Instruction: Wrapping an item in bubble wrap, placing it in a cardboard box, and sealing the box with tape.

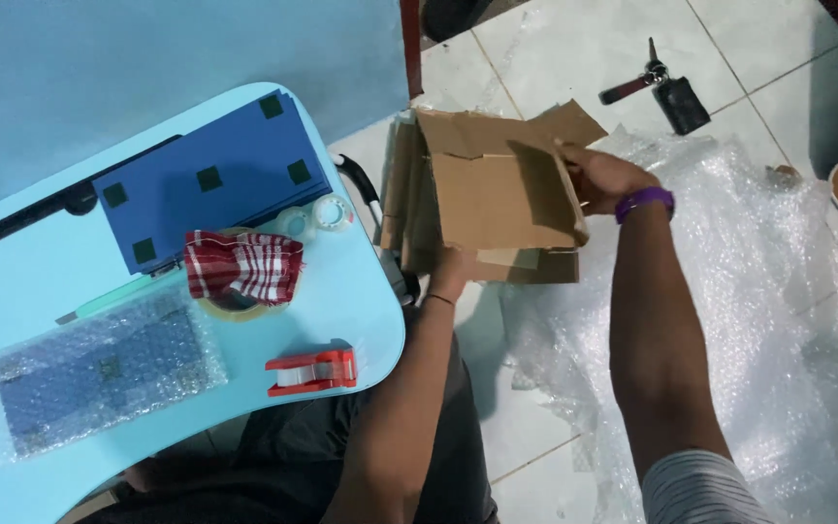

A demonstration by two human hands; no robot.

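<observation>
A brown cardboard box (487, 189) with loose flaps is held over the tiled floor, right of a light blue table (361, 311). My left hand (450, 270) grips the box from below at its near edge. My right hand (601, 177), with a purple band on the wrist, holds the box's right side, fingers tucked partly inside a flap. More flattened cardboard (402, 184) stands behind the box, partly hidden by it.
On the table lie a dark blue flat box (210, 180), a red checked cloth (244, 265) over a tape roll, two small clear tape rolls (317, 218), a red tape dispenser (312, 371) and a bubble-wrapped blue item (104, 374). Bubble wrap (749, 320) covers the floor; keys with a black pouch (666, 89) lie beyond.
</observation>
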